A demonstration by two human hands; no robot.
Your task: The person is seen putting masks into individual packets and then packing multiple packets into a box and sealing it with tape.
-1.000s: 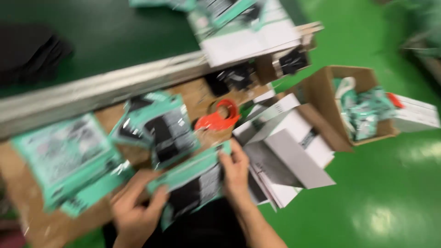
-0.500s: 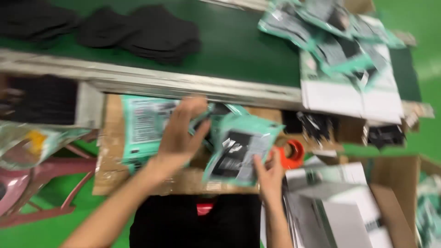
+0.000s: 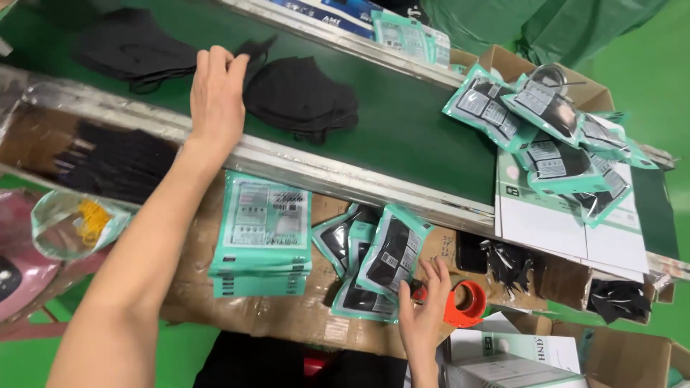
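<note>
A: Black masks lie in a loose heap on the dark green belt, upper centre of the frame; the left hand reaches across the metal rail with fingers spread and loose, fingertips just beside that heap, grasping nothing.

B: And the right hand?

A: Lower centre; its fingers are open and rest against a teal packet of black masks, which leans on other packets; an orange tape dispenser sits just beside the hand.

B: What else is on the cardboard-covered bench?

A: A stack of flat teal packets, centre left; more filled packets are piled on white cartons, upper right; a second dark heap lies upper left on the belt.
</note>
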